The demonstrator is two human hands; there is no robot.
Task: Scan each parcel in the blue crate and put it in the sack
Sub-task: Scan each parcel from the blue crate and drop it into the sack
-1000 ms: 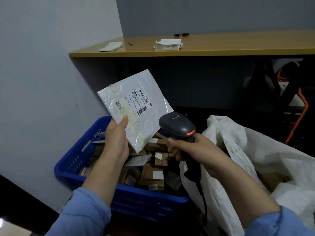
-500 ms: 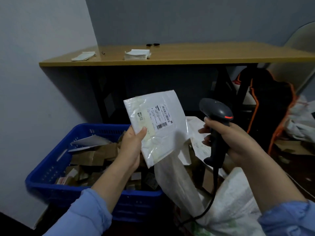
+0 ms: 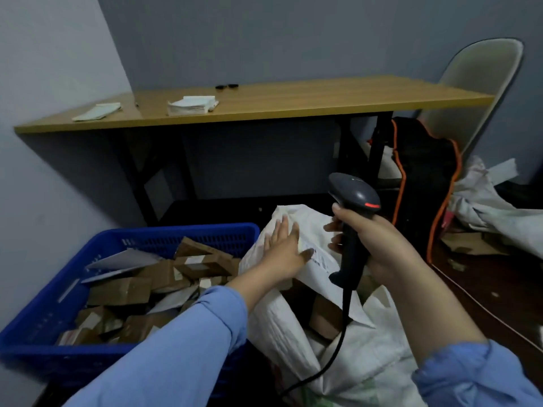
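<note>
Head view. The left hand (image 3: 283, 249) lay flat and spread, fingers extended and grasping nothing, its palm against the near flap of the white woven sack (image 3: 296, 327), just above the sack's open mouth. A printed label showed on pale sheeting beside the thumb; whether that sheeting was a flat mailer slipping into the sack or part of the sack wall could not be told. The right hand (image 3: 379, 245) was clenched round the grip of a black corded barcode scanner (image 3: 354, 198), held upright over the sack with its red indicator lit and its cable trailing down past the opening. A brown carton (image 3: 326, 317) was visible inside the sack. To the left, touching the sack, stood the blue crate (image 3: 44, 315), filled with unsorted parcels: small cardboard boxes (image 3: 120, 290) and flat grey mailers (image 3: 123, 258) lying at all angles. Behind stood a wooden desk (image 3: 293, 98) bearing paper stacks, with a pale chair (image 3: 482, 80) at right. By judgement, the cartons would be light and stiff, best taken across two opposite faces with the label turned upward; the film mailers would be limp and slippery, best pinched at a corner or edge clear of the barcode. The sack, being soft, would likely sag shut unless its rim were held.
</note>
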